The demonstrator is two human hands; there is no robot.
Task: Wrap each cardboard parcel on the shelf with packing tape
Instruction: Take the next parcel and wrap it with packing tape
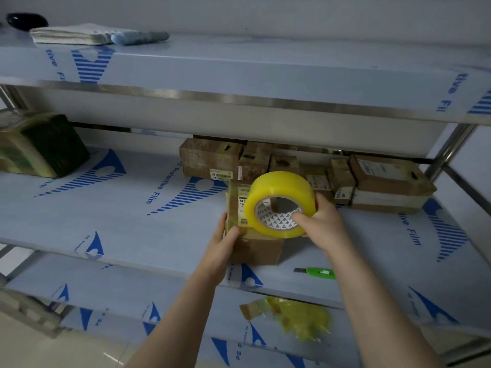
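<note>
Parcel (255,249) stood at shelf (132,208) front; our left hand (225,241) gripped its side, steadying it, we judged. Our right hand (320,221) pinched tape (276,187) through core, ready to unroll.

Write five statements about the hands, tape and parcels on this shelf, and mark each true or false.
1. The right hand holds the tape roll. True.
2. The left hand rests on the knife. False: it grips the front parcel; the knife lies untouched to the right.
3. The tape roll is blue. False: it is yellow.
4. More parcels sit at the back of the shelf. True.
5. Yellow tape scraps lie on the lower shelf. True.
</note>
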